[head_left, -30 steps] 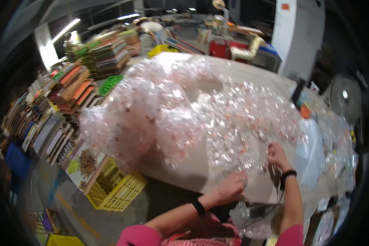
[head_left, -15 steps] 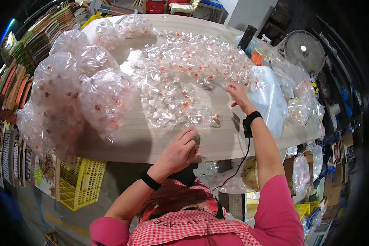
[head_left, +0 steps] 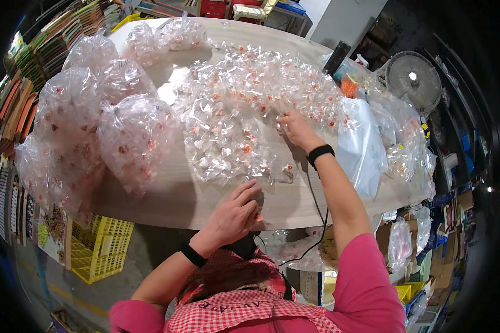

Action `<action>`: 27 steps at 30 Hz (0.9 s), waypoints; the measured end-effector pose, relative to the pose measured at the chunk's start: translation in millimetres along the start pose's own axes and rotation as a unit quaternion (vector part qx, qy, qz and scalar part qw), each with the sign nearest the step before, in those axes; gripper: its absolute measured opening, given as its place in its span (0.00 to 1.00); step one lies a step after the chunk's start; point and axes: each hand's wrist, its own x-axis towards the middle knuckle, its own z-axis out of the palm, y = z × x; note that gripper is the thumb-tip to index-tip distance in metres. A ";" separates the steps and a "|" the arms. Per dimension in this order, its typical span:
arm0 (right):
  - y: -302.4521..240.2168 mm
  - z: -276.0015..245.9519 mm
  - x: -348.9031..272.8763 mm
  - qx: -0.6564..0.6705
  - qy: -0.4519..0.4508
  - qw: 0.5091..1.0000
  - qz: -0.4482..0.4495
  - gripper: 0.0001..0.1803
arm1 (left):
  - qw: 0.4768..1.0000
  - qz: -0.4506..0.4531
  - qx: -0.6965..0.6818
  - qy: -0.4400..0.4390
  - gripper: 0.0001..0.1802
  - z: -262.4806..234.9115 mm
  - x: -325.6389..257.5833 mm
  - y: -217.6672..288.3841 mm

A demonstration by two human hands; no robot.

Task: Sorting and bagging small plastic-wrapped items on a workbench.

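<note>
A loose heap of small clear packets (head_left: 272, 83) with orange-red and white bits spreads over the pale table (head_left: 172, 205). At the heap's near edge, the fingertips of my right hand (head_left: 300, 133) close on a small clear packet (head_left: 282, 127). My left hand (head_left: 234, 215) is by the table's front edge, its fingers curled. A small orange bit shows under them, but what they hold is mostly hidden. Just ahead of it lie a flat clear bag (head_left: 219, 150) with white and orange pieces, and a single small packet (head_left: 288, 172).
Large filled clear bags (head_left: 136, 141) crowd the table's left side. On the right are a stack of white plastic sheets (head_left: 361, 144), more clear bags, a dark cylinder (head_left: 336, 57) and a fan (head_left: 413, 80). A yellow crate (head_left: 103, 250) stands below left. A black cable runs past my right wrist.
My right hand has moved left to the near edge of the heap and closed on a small packet. My left hand has shifted slightly left and nearer, still curled.
</note>
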 end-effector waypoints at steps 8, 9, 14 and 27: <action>-31.7 -61.4 -57.1 0.227 0.026 0.971 0.075 0.21 | 1.000 0.011 -0.012 0.024 0.07 3.9 -5.4 -5.8; -26.5 -56.6 -59.5 0.224 0.028 0.971 0.082 0.21 | 0.999 0.024 0.001 0.034 0.07 5.5 -4.6 -5.7; -49.1 18.5 -70.4 -0.021 0.075 0.997 -0.003 0.23 | 0.998 0.045 0.007 0.041 0.06 6.4 -1.0 -5.9; -87.8 -22.3 -155.7 -0.048 0.134 0.969 0.202 0.10 | 0.998 0.026 0.031 0.039 0.04 -0.6 -5.4 0.2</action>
